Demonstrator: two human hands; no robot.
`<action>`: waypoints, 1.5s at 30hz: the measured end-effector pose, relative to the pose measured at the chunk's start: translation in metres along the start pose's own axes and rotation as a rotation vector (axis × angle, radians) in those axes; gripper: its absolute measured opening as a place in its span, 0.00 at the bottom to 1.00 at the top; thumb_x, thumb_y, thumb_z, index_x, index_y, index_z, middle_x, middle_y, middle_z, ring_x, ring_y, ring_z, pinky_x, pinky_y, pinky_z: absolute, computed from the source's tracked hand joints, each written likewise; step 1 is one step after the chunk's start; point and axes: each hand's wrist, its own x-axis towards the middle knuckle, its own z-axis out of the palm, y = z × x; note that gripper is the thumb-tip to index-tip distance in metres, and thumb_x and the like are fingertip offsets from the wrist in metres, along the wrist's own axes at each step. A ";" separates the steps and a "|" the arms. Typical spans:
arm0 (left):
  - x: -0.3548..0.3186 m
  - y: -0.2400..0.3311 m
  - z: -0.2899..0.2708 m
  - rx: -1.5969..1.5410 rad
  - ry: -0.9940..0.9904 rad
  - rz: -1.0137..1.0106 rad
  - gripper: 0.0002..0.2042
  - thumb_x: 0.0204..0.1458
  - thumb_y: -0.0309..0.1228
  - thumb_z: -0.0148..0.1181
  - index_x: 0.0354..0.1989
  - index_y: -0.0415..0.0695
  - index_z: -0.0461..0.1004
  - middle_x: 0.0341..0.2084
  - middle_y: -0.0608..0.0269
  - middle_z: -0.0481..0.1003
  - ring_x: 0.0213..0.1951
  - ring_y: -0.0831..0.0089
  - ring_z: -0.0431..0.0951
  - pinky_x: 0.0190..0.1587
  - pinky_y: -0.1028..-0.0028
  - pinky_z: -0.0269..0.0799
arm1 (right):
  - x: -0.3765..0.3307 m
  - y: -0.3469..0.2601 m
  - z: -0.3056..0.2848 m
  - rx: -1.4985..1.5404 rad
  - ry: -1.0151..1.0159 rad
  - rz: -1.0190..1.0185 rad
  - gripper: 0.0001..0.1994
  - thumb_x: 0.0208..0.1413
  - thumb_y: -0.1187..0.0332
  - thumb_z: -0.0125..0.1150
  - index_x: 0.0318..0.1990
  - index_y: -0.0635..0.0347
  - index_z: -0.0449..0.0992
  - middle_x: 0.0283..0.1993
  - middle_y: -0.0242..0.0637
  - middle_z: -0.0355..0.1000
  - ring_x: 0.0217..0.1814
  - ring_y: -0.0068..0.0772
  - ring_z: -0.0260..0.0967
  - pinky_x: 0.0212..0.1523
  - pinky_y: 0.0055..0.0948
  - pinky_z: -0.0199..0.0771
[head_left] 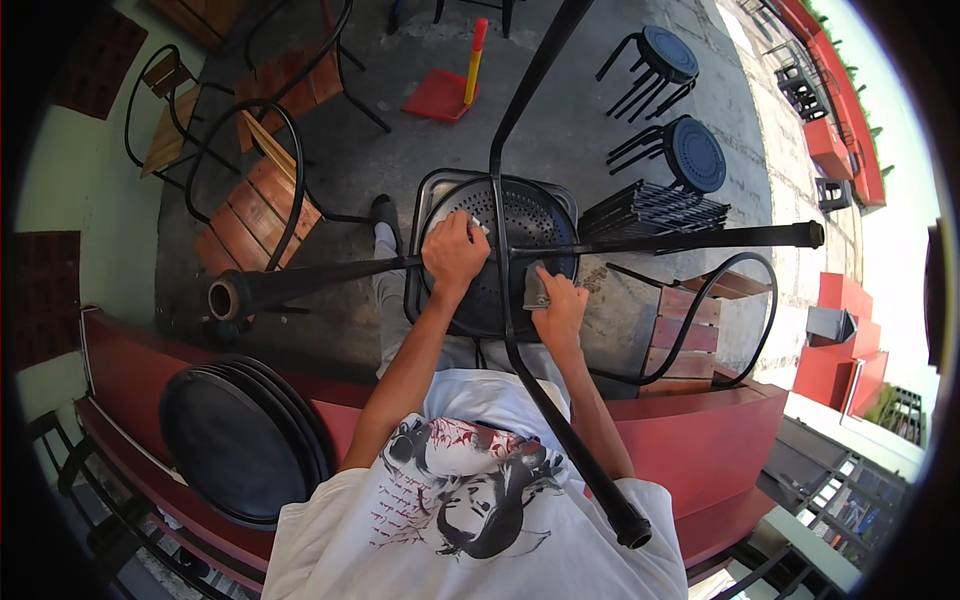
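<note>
A black metal base with four tubular legs [655, 243] spreads across the view in front of me, one leg reaching back past my right side. Below its crossing sits a round black perforated seat [520, 200] in a squarish frame. My left hand [456, 250] is closed over the left leg near the crossing; a small whitish bit shows at its fingers, its kind unclear. My right hand [560, 308] pinches a small grey sheet-like piece [537, 287], sandpaper or cloth, against the lower right of the seat. Its index finger points along the piece.
Slatted wooden chairs [262, 212] with black frames stand to the left, another chair [685, 335] to the right. Round stools [695, 155] stand far right by a stack of black folded frames [650, 215]. A red dustpan [437, 97] lies ahead. Black discs [235, 440] lean on the red ledge [690, 440].
</note>
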 end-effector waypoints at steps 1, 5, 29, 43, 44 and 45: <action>-0.001 -0.003 -0.002 0.011 -0.012 -0.003 0.02 0.47 0.28 0.57 0.27 0.45 0.72 0.25 0.61 0.76 0.28 0.57 0.78 0.31 0.59 0.72 | -0.007 -0.015 -0.003 -0.017 -0.087 -0.071 0.29 0.38 0.77 0.61 0.55 0.56 0.78 0.34 0.34 0.65 0.40 0.39 0.65 0.46 0.38 0.55; 0.000 -0.004 -0.002 0.000 -0.012 -0.024 0.02 0.48 0.28 0.58 0.26 0.45 0.74 0.24 0.60 0.77 0.28 0.57 0.79 0.30 0.60 0.72 | -0.013 -0.003 -0.019 -0.115 -0.140 -0.121 0.32 0.36 0.77 0.64 0.58 0.55 0.77 0.36 0.32 0.64 0.42 0.37 0.63 0.48 0.39 0.55; -0.050 -0.077 -0.153 -0.767 -0.436 -0.612 0.05 0.57 0.21 0.57 0.39 0.38 0.77 0.32 0.64 0.78 0.38 0.75 0.78 0.45 0.76 0.72 | -0.038 -0.006 -0.021 0.033 -0.233 0.060 0.22 0.38 0.76 0.61 0.46 0.57 0.84 0.35 0.36 0.75 0.44 0.40 0.71 0.48 0.40 0.59; 0.057 -0.028 -0.200 -0.918 -0.427 -0.102 0.22 0.52 0.31 0.61 0.55 0.37 0.72 0.51 0.56 0.74 0.58 0.67 0.72 0.65 0.66 0.59 | 0.011 -0.008 -0.010 -0.116 -0.072 -0.112 0.29 0.38 0.78 0.60 0.54 0.52 0.81 0.31 0.32 0.66 0.40 0.38 0.66 0.45 0.39 0.57; 0.062 -0.024 -0.198 -0.971 -0.424 -0.093 0.20 0.51 0.29 0.60 0.53 0.36 0.73 0.49 0.57 0.75 0.55 0.69 0.73 0.63 0.69 0.61 | 0.014 0.005 -0.005 -0.183 0.022 -0.050 0.29 0.40 0.77 0.59 0.56 0.52 0.80 0.32 0.32 0.67 0.41 0.39 0.67 0.45 0.40 0.57; 0.064 -0.022 -0.195 -1.026 -0.421 -0.085 0.18 0.51 0.26 0.60 0.50 0.35 0.74 0.47 0.58 0.75 0.52 0.72 0.74 0.61 0.71 0.63 | 0.012 0.009 -0.004 -0.188 0.020 -0.053 0.29 0.40 0.77 0.59 0.56 0.52 0.80 0.32 0.32 0.67 0.41 0.39 0.67 0.45 0.40 0.57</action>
